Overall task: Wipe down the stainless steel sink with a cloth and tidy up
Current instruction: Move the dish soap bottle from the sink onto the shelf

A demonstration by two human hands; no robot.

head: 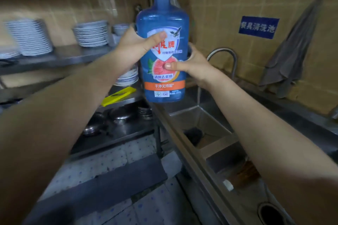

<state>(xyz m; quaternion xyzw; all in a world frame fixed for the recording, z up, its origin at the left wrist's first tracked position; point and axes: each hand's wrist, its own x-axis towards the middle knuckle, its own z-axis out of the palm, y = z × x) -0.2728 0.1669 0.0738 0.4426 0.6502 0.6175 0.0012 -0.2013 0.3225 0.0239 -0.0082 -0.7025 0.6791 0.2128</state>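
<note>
Blue detergent bottle point(162, 56) held upright beside the steel sink point(215, 120), grey cloth point(292, 51) hanging above it.

Both hands are gripping an upright blue bottle point(163, 55): left hand point(134, 43) higher, right hand point(192, 64) lower, above the sink point(204, 124); water is running from the tap point(226, 56).

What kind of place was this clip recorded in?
Probably a restaurant or canteen dishwashing area: a multi-basin stainless steel sink, tall stacks of white plates on a metal shelf, and a blue wall sign over the sink.
</note>
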